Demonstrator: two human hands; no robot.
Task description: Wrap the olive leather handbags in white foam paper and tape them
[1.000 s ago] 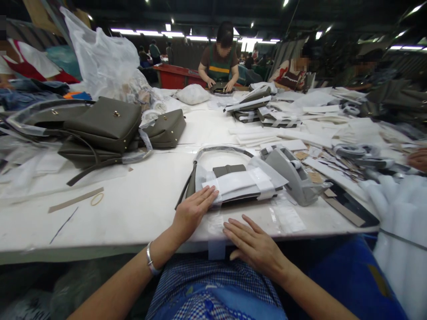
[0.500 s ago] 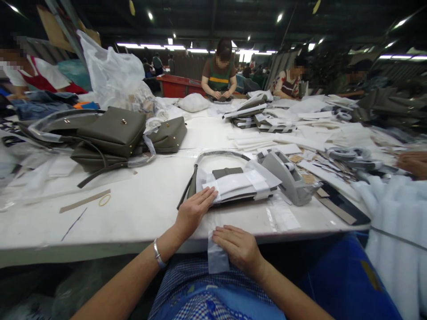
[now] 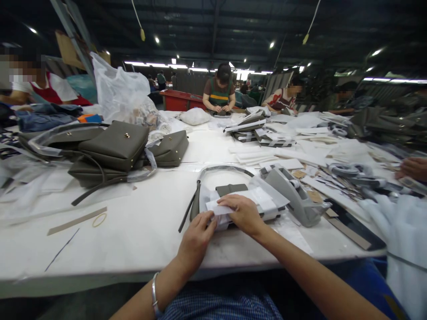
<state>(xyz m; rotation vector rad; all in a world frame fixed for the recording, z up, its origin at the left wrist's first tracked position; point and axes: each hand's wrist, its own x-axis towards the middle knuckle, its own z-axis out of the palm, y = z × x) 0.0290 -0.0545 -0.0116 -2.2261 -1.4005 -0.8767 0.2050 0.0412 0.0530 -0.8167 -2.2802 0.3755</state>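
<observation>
An olive-grey handbag [image 3: 227, 190], partly covered in white wrapping sheet [image 3: 267, 199], lies in front of me. Its plastic-sleeved handle [image 3: 227, 169] arches behind it, and a dark strap hangs at its left side. My left hand [image 3: 196, 238] is closed, thumb and fingers pinching the wrapping at the bag's near left edge. Lying over the top, my right hand [image 3: 245, 214] has its fingers curled on a white flap of the wrapping. What is under the right palm is hidden. A grey tape dispenser [image 3: 293, 195] stands just right of the bag.
Olive handbags [image 3: 113, 146] are piled at the left. On the table lie a tan strip [image 3: 78, 221] and a yellow rubber band [image 3: 99, 220]. White foam rolls [image 3: 405, 235] stand at the right edge. Co-workers [image 3: 219, 91] sit across the table; another person's hand [image 3: 413, 169] is at the right.
My right hand has risen from the plastic strip at the table edge onto the bag. That strip no longer hangs down. My left hand went from lying flat to pinching. The view tilted up slightly.
</observation>
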